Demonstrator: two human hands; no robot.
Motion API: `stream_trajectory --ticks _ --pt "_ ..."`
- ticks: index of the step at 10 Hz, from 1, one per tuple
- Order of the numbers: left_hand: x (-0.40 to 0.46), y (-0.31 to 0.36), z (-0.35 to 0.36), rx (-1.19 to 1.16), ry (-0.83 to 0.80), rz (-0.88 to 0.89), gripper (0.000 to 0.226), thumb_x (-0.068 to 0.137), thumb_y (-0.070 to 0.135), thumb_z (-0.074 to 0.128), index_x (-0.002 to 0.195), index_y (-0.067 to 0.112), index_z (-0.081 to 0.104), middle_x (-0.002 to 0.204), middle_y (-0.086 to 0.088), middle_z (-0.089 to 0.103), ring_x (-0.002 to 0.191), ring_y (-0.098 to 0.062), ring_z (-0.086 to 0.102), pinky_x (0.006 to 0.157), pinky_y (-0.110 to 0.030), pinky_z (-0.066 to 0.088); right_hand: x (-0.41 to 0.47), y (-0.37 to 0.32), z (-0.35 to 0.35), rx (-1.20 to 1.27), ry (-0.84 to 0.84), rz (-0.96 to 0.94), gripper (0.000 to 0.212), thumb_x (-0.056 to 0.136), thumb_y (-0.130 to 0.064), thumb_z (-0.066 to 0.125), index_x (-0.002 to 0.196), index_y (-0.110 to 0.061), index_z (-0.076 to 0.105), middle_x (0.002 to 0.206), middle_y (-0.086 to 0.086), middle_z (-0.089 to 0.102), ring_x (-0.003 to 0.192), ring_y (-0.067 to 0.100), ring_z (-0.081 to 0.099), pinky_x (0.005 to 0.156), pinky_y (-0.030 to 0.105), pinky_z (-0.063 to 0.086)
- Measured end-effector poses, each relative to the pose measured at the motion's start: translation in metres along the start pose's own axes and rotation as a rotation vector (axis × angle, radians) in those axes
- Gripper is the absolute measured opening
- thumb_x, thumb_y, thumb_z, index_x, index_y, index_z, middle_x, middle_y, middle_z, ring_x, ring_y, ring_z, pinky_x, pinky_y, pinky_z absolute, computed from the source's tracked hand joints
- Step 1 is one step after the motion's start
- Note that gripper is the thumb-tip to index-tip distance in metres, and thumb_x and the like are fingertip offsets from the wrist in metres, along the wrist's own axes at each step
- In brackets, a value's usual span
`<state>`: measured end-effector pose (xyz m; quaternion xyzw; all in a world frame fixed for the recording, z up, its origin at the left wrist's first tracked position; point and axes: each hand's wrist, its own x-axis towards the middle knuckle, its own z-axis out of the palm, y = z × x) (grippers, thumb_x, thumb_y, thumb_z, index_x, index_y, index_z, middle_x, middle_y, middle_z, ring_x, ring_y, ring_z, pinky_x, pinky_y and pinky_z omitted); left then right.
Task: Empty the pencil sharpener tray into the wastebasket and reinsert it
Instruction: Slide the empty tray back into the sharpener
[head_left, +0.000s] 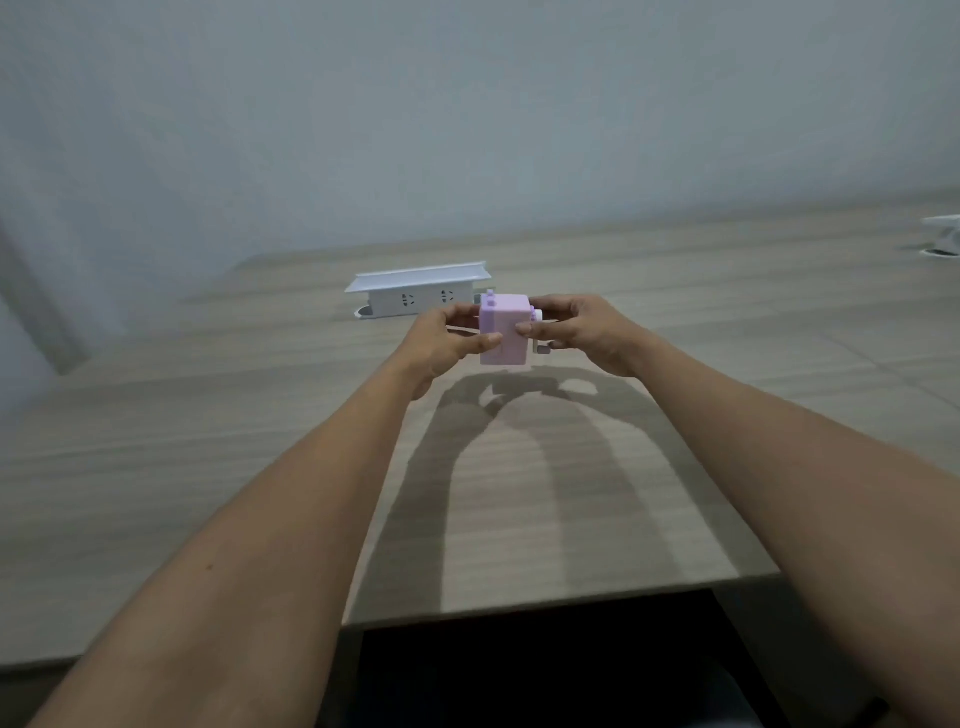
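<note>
A small lilac pencil sharpener (506, 325) is held just above the wooden table (260, 441), in the middle of the view. My left hand (441, 343) grips its left side, thumb across the front face. My right hand (582, 332) holds the right side, where a white and grey crank part sticks out, with a finger on the front edge. The tray cannot be told apart from the body. No wastebasket is in view.
A white power strip box (421, 291) with sockets stands on the table just behind my hands. A white object (943, 234) sits at the far right edge. The table's front edge runs near me, with a dark gap (545, 665) below it.
</note>
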<state>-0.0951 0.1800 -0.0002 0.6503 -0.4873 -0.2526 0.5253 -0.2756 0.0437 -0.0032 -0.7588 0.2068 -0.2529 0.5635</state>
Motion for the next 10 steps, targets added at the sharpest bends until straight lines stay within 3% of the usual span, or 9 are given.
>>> stream_trajectory --ticks 1,2,4,6,7,8,9,10 --pt "0.04 -0.002 0.003 -0.016 0.014 0.002 0.055 0.08 0.011 0.082 0.132 0.01 0.064 0.122 -0.008 0.072 0.103 -0.02 0.069 0.076 -0.02 0.052 0.029 0.001 -0.013 -0.013 0.028 -0.017 0.048 0.085 -0.019 0.08 0.131 -0.016 0.069 0.108 0.001 0.076 0.095 0.011 0.068 0.093 0.038 0.053" --pt "0.079 -0.009 0.01 -0.036 0.03 0.002 0.054 0.08 0.006 0.081 0.132 0.007 0.064 0.121 -0.009 0.072 0.102 -0.021 0.069 0.083 -0.025 0.054 0.06 0.006 -0.026 -0.043 0.045 -0.028 0.045 0.09 -0.014 0.075 0.134 -0.013 0.066 0.095 -0.003 0.072 0.072 0.001 0.063 0.073 0.019 0.049" --pt "0.142 -0.032 0.021 -0.045 0.051 -0.006 0.057 0.082 -0.001 0.078 0.135 0.0 0.058 0.12 -0.012 0.067 0.101 -0.021 0.064 0.071 -0.015 0.054 0.117 0.033 -0.048 -0.064 0.043 -0.033 0.044 0.093 -0.012 0.071 0.136 -0.011 0.064 0.108 0.007 0.069 0.091 0.016 0.06 0.079 0.032 0.045" --pt "0.187 -0.051 0.03 -0.039 0.067 -0.031 0.056 0.082 -0.002 0.077 0.134 -0.003 0.056 0.116 -0.01 0.064 0.101 -0.021 0.06 0.067 -0.013 0.054 0.159 0.06 -0.06 -0.1 0.09 -0.037 0.046 0.094 -0.01 0.068 0.139 -0.01 0.06 0.115 0.008 0.068 0.096 0.018 0.06 0.077 0.032 0.049" --pt "0.196 -0.06 0.036 -0.069 0.072 -0.045 0.054 0.084 -0.005 0.075 0.135 -0.004 0.056 0.124 -0.016 0.063 0.103 -0.024 0.061 0.065 -0.014 0.057 0.168 0.073 -0.064 -0.118 0.114 -0.033 0.048 0.094 -0.011 0.068 0.141 -0.009 0.058 0.128 0.018 0.067 0.102 0.022 0.063 0.086 0.043 0.056" --pt "0.196 -0.064 0.04 -0.095 0.055 -0.086 0.057 0.085 0.0 0.074 0.139 0.001 0.054 0.133 -0.015 0.061 0.115 -0.032 0.062 0.084 -0.04 0.061 0.167 0.079 -0.064 -0.131 0.122 -0.019 0.051 0.095 -0.009 0.067 0.144 -0.007 0.054 0.135 0.018 0.064 0.108 0.021 0.063 0.084 0.031 0.06" --pt "0.196 -0.067 0.04 -0.087 0.043 -0.119 0.065 0.084 0.003 0.076 0.143 0.005 0.051 0.138 -0.013 0.058 0.117 -0.03 0.06 0.091 -0.045 0.058 0.166 0.08 -0.061 -0.159 0.139 -0.019 0.057 0.096 -0.008 0.065 0.149 -0.004 0.046 0.142 0.014 0.058 0.116 0.02 0.06 0.096 0.034 0.056" --pt "0.188 -0.061 0.037 -0.007 0.063 -0.136 0.076 0.083 0.01 0.079 0.149 0.008 0.042 0.144 -0.009 0.05 0.12 -0.024 0.054 0.085 -0.034 0.055 0.162 0.075 -0.054 -0.216 0.184 0.016 0.071 0.096 -0.015 0.067 0.155 0.0 0.031 0.155 0.015 0.044 0.134 0.028 0.052 0.108 0.041 0.048"
